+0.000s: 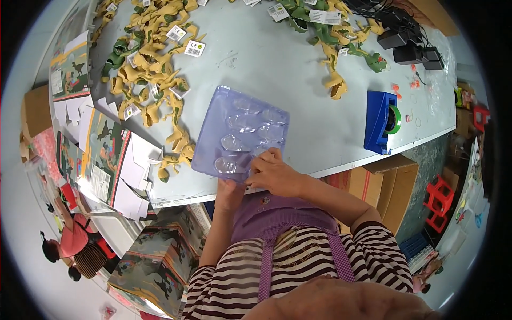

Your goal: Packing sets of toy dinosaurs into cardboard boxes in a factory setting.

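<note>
Right hand [274,173] pinching the near right corner of a clear, bluish moulded-plastic tray [205,144]; left hand [229,196] against its near edge (fingertips hidden, can't tell grip). Tray just beyond both, long axis running away over pale desk [320,138].

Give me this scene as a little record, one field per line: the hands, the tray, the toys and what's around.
Tray: clear bluish plastic with moulded hollows, at the table's near edge
Left hand: at the tray's near edge, fingertips hidden
Right hand: fingers on the tray's near right corner
Toys: yellow and green dinosaurs, many tagged, heaped left and far right
Right side: blue tape dispenser with green tape
Left side: printed boxes
</note>
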Available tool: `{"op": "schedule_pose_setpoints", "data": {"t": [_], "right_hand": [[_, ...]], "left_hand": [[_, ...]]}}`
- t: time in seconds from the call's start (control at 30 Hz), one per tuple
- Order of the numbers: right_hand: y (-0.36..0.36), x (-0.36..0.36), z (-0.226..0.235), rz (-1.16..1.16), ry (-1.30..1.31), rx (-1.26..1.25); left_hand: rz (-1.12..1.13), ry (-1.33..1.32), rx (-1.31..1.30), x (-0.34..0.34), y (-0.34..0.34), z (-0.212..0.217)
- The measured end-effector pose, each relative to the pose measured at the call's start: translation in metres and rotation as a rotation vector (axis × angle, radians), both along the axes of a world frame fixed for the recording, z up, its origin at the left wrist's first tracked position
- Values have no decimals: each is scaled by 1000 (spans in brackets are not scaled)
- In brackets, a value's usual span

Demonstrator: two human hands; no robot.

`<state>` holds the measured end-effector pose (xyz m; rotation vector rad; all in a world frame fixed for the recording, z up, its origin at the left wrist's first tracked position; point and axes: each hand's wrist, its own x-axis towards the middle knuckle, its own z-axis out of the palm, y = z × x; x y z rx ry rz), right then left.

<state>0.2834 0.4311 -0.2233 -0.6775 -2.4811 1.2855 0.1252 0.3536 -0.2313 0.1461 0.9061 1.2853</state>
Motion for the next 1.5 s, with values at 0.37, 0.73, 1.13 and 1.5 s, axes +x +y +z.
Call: {"op": "schedule_pose_setpoints", "data": {"t": [0.37, 0.73, 1.13, 1.5], "right_hand": [[-10, -3, 1, -97, -58, 206], [-9, -6, 0, -384, 304, -132], [6, 24, 32, -499, 192, -691], [59, 121, 63, -1030, 484, -525]], "left_hand": [[1, 100, -44, 4, 5, -2], [-133, 435, -113, 6, 19, 0], [-339, 440, -139, 1, 42, 15], [55, 311, -81, -49, 15, 31]]}}
